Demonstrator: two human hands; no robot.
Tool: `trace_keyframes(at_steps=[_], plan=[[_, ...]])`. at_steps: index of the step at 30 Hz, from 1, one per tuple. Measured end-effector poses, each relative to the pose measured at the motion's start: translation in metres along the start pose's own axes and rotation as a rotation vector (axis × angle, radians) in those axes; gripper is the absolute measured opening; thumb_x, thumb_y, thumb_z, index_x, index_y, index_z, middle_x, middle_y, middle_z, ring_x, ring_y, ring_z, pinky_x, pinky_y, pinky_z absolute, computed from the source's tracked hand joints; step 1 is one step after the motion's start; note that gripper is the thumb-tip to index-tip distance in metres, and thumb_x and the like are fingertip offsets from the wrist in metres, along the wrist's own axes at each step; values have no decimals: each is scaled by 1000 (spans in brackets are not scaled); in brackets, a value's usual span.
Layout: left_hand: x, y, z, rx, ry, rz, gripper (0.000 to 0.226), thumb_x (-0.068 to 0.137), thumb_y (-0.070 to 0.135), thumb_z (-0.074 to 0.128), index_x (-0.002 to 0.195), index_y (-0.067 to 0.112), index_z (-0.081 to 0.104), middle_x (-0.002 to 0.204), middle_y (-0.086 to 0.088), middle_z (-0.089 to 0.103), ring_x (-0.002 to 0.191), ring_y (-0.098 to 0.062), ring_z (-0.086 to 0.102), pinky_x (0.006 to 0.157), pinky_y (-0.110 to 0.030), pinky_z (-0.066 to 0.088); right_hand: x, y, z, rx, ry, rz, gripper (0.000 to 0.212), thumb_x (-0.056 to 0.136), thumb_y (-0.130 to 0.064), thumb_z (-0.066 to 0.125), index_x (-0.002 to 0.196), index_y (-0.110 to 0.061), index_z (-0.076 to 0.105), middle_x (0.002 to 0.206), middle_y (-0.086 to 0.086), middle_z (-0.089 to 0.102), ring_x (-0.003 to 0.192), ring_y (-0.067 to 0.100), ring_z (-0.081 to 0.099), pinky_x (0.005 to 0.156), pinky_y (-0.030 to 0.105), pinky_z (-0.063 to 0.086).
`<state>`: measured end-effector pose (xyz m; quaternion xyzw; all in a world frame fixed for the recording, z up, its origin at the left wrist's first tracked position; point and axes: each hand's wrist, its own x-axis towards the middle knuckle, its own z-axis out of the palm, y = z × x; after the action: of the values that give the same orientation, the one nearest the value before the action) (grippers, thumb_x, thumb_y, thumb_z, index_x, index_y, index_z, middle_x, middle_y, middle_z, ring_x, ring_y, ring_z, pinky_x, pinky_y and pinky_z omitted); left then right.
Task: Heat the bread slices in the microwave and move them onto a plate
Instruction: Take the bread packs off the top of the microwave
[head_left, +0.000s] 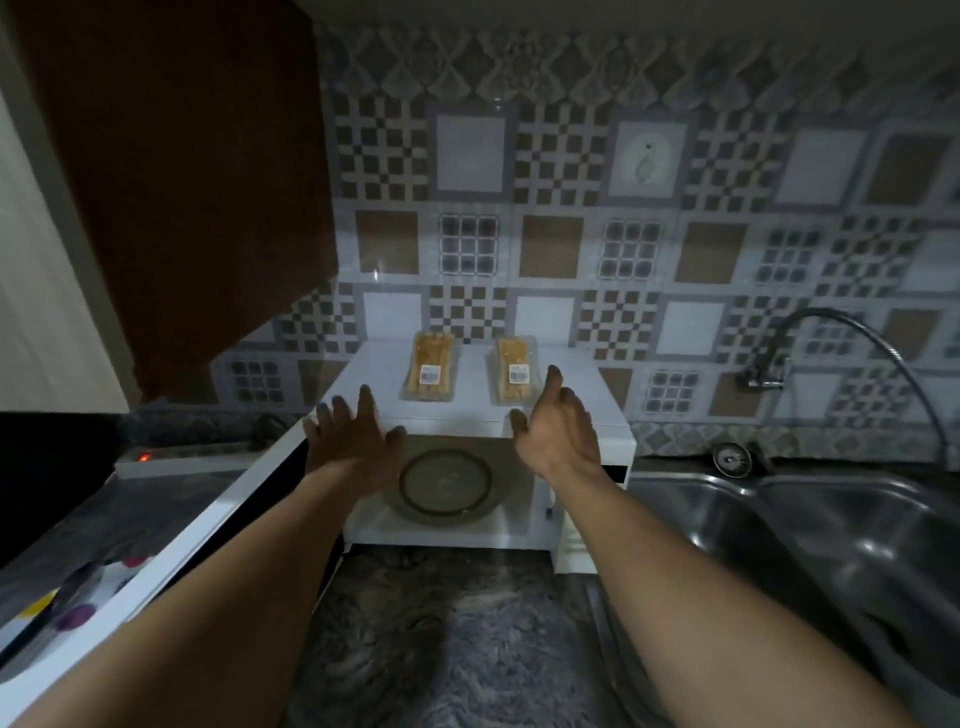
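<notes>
On dark counter (441, 649), open white microwave (467, 413), steel sink (831, 525), patterned tiles (550, 249)

2 bread packs (430, 373) (514, 375), 1 white label on each, both on top of 1 microwave (571, 415). 1 microwave door (171, 561), swung open to the left. 1 glass turntable (445, 488) inside. 2 hands: left hand (353, 436) & right hand (558, 428), fingers spread on both. 1 sink (750, 483) w/ 2 basins, 1 tap (769, 364), 1 round strainer (732, 457) on the rim. 1 power strip (182, 457) w/ 1 red light (144, 457). 1 dark wall cabinet (182, 182). 1 desk (441, 649).
</notes>
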<state>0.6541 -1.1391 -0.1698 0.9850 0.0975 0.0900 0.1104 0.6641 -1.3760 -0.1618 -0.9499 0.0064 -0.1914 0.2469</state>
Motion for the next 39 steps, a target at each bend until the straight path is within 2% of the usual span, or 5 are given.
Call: trace_keyframes(at_steps=[4, 10, 18, 24, 39], plan=[[26, 32, -4, -243, 126, 91, 77, 98, 51, 43, 156, 23, 2, 163, -14, 12, 149, -35, 10, 121, -51, 13, 31, -7, -7, 31, -69, 59, 91, 97, -50, 52, 158, -13, -4, 149, 20, 38, 135, 38, 41, 110, 50, 37], [65, 66, -3, -461, 181, 77, 92, 89, 45, 60, 155, 30, -3, 155, -15, 30, 136, -37, 37, 104, -55, 41, 68, -19, -2, 59, -167, 147, 97, 96, -57, 49, 157, -19, -16, 159, 20, 25, 139, 40, 35, 108, 51, 39], [111, 93, 12, -436, -7, 25, 110, 82, 53, 69, 152, 37, -14, 159, -20, 12, 138, -44, 32, 109, -56, 34, 96, -8, 16, 33, -229, 155, 117, 85, -66, 61, 157, -19, -18, 152, 20, 38, 138, 39, 38, 111, 49, 30], [120, 91, 17, -275, -5, -10, 111, 75, 45, 72, 152, 43, -7, 149, -17, 28, 126, -44, 42, 99, -56, 42, 104, -8, 22, 54, -225, 161, 119, 83, -52, 69, 156, -15, -16, 142, 22, 43, 131, 41, 42, 107, 48, 35], [43, 69, 2, -333, 102, -41, 109, 72, 40, 80, 152, 40, 6, 131, -21, 45, 116, -44, 48, 93, -50, 45, 43, -20, -15, 73, -207, 243, 104, 69, -53, 81, 142, -22, 15, 127, 15, 50, 118, 36, 49, 97, 42, 44]])
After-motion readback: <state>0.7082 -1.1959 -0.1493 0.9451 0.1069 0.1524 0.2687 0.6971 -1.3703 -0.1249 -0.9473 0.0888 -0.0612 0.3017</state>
